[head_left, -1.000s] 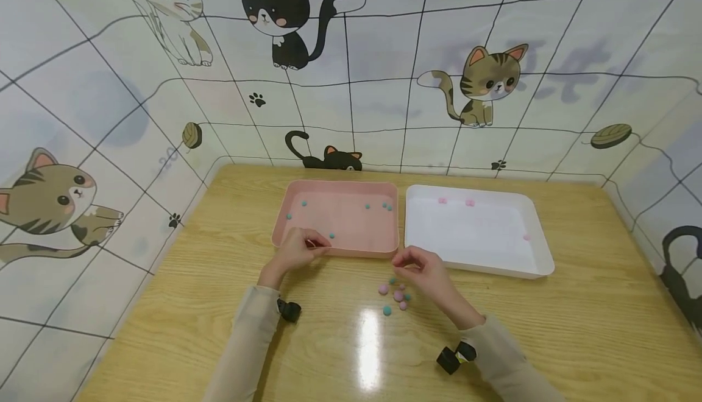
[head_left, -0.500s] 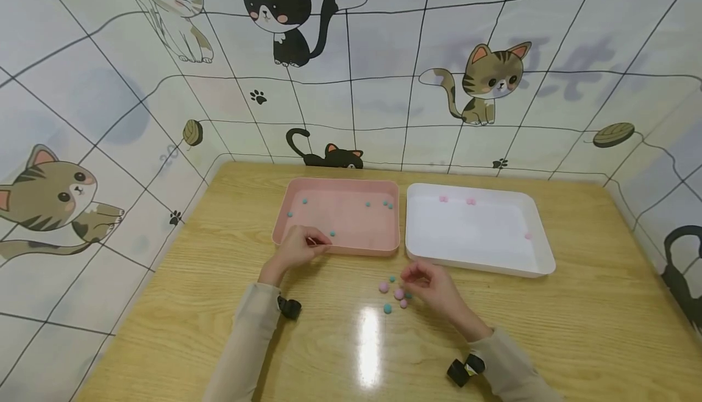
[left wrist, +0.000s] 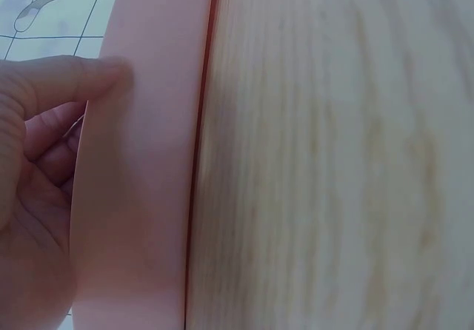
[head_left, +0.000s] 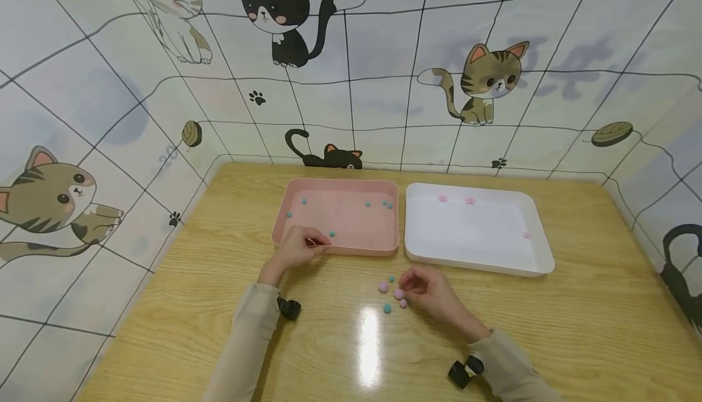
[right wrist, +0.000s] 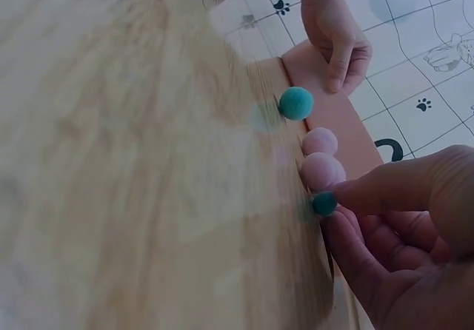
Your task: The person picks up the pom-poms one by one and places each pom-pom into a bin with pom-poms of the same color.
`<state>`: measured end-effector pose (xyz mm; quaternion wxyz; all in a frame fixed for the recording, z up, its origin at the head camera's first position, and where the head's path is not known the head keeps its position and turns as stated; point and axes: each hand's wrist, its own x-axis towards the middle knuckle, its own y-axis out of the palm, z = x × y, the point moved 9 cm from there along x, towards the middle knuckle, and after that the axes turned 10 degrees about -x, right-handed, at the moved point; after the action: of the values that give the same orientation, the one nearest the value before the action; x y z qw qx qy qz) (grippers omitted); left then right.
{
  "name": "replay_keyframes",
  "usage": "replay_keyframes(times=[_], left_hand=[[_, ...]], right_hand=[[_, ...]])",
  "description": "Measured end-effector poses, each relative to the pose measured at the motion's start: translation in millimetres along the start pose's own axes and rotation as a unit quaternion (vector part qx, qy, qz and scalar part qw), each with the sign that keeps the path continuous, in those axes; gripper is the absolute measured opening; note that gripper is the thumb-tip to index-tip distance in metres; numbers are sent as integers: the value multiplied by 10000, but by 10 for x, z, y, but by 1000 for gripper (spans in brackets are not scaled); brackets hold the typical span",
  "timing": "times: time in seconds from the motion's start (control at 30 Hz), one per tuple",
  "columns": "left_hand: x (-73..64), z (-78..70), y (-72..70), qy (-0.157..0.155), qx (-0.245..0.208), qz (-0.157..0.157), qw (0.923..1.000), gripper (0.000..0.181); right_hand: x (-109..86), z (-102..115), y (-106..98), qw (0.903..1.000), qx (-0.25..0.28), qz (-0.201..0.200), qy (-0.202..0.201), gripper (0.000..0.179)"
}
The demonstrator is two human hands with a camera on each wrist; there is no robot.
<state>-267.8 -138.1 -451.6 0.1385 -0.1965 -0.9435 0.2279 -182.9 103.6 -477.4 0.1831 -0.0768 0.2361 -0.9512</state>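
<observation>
My left hand (head_left: 296, 246) grips the front rim of the pink tray (head_left: 345, 216). In the left wrist view its thumb (left wrist: 111, 77) presses the outer wall, with the fingers partly hidden behind the rim. My right hand (head_left: 430, 292) is at the small pile of balls in front of the trays. It pinches a small teal pom-pom (right wrist: 324, 203) between thumb and index finger, low at the tabletop; the hand hides this one in the head view. Around it lie pink pom-poms (head_left: 383, 287) and other teal pom-poms (head_left: 387, 308) on the table.
A white tray (head_left: 466, 231) stands right of the pink one, with a few small pink pieces (head_left: 470, 201) inside. Several small teal balls (head_left: 331, 234) lie in the pink tray. Behind the wooden table (head_left: 581, 304) rises a cat-patterned wall (head_left: 384, 103).
My right hand has moved from beside the trays' front edges back toward the person and slightly right, down to the pile, and now pinches a teal pom-pom. The left hand stays on the pink tray.
</observation>
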Motion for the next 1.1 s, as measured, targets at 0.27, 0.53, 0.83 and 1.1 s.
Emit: replay_keyframes(times=[0.27,0.53,0.83,1.1], left_hand=[[7,-11,-13,32,-38,-41,10000,4],[3,10,-7,11,-11,-54,10000,5],[-24,5,29,4,3,-19,10000,4],[-25,7,14,59,31,-56,10000,4]], right_hand=[[16,0,26,9985,-471,172,-219,18],[25,34,42,9944,-896,328,-451,21],[-7,-44,53,9958,-823,259,-303,24],[6,-3,19,9980,-552,181,-240,22]])
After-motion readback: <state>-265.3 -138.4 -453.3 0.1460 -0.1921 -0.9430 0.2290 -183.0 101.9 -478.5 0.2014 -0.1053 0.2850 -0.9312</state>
